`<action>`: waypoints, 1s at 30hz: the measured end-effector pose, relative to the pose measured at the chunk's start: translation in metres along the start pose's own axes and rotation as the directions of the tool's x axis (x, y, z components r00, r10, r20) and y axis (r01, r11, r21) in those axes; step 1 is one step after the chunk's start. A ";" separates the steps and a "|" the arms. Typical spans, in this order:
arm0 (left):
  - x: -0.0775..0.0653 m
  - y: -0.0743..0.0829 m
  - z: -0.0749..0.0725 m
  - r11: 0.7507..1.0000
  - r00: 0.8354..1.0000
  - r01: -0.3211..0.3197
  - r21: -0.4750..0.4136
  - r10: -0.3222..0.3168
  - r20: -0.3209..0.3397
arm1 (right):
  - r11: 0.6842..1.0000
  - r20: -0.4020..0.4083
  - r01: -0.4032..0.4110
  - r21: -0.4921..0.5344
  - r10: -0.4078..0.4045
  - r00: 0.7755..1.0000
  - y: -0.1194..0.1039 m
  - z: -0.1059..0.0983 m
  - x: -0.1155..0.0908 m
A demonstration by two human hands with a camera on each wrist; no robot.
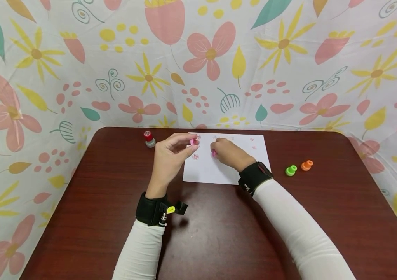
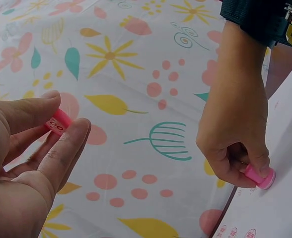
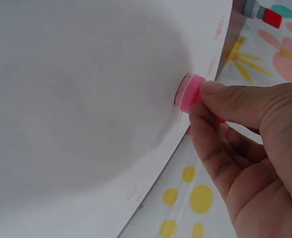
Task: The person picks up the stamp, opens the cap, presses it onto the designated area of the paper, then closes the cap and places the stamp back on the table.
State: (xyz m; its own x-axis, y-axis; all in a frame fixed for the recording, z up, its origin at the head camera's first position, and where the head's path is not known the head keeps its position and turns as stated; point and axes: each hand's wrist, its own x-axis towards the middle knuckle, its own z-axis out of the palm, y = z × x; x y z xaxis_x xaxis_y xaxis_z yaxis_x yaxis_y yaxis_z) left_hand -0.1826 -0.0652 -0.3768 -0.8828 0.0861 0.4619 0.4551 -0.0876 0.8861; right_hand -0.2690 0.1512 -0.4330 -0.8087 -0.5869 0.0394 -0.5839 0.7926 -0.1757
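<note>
Over the sheet's left edge, my left hand (image 1: pixel 168 157) pinches a small pink cap (image 2: pixel 59 122) with a printed pattern between thumb and fingers. My right hand (image 1: pixel 231 152) grips a pink stamp (image 3: pixel 189 93) by its handle, thumb on one side and fingers on the other. The stamp's face is turned to the white paper (image 1: pixel 216 171) and sits right at its surface. Red stamp prints (image 1: pixel 195 156) run along the paper's left side and far edge. In the head view, the right hand hides most of the stamp.
A stamp with a red top (image 1: pixel 148 135) and grey base stands left of the paper. To the right, a green stamp (image 1: pixel 291 170) and an orange stamp (image 1: pixel 307 165) stand on the dark wooden table (image 1: pixel 212 229). A floral cloth (image 1: pixel 114 58) hangs behind the table.
</note>
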 end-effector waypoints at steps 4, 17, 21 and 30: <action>0.000 0.000 0.000 1.000 1.000 -0.005 -0.003 0.005 0.003 | 1.000 0.007 -0.007 -0.029 0.007 1.000 0.000 0.002 0.002; 0.001 0.002 0.000 1.000 1.000 -0.010 -0.003 0.010 0.002 | 1.000 -0.002 -0.020 -0.017 0.020 1.000 0.001 0.004 0.006; 0.001 0.003 -0.001 1.000 1.000 -0.006 -0.010 0.006 -0.002 | 0.999 -0.019 -0.035 -0.009 0.035 0.999 0.002 0.006 0.005; 0.001 0.002 -0.002 1.000 1.000 0.002 -0.005 -0.002 -0.004 | 1.000 -0.057 -0.023 0.012 0.024 0.998 0.003 0.010 0.003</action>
State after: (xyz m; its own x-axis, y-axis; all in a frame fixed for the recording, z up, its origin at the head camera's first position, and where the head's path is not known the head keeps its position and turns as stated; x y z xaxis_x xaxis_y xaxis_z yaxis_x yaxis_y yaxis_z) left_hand -0.1825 -0.0674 -0.3748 -0.8840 0.0820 0.4602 0.4530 -0.0923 0.8867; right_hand -0.2722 0.1503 -0.4431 -0.8250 -0.5577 0.0917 -0.5643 0.8038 -0.1882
